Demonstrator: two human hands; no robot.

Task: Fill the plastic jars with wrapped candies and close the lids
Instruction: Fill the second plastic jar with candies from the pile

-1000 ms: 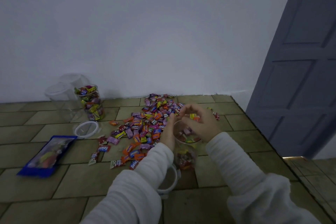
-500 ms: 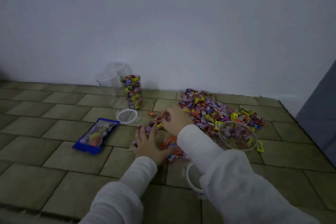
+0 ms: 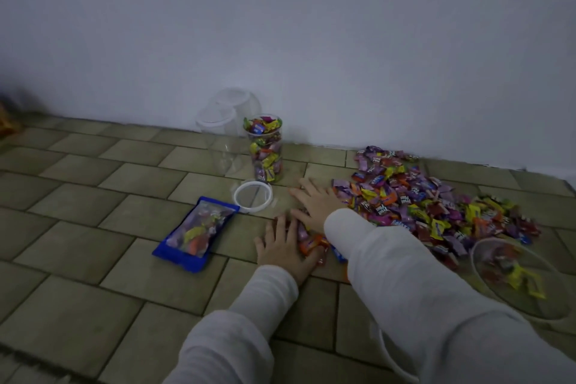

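Head view: both hands have left the partly filled jar (image 3: 520, 280), which a second ago sat between them while the right dropped candy in. That jar now stands low at the right edge, mouth open, only a few pieces inside, well apart from either hand.

Left hand (image 3: 285, 248) lies flat on the tiled floor (image 3: 93, 246), fingers spread, covering a few stray orange and pink candies (image 3: 311, 243) at the near left fringe of the heap. Right hand (image 3: 314, 205) reaches further forward, palm down, fingers open and splayed, its heel touching the left margin of the main candy pile (image 3: 414, 196). Neither hand pinches anything that I can see.

Reading: a raking move, gathering the scattered outliers toward the pile for the next load; the filling has paused.

Full jar (image 3: 265, 149) stands uncapped near the wall, its white lid ring (image 3: 252, 201) on the floor just left of the right fingertips. Empty clear jars (image 3: 224, 127) behind it. Blue candy packet (image 3: 196, 232) lies left of the left hand, apart.
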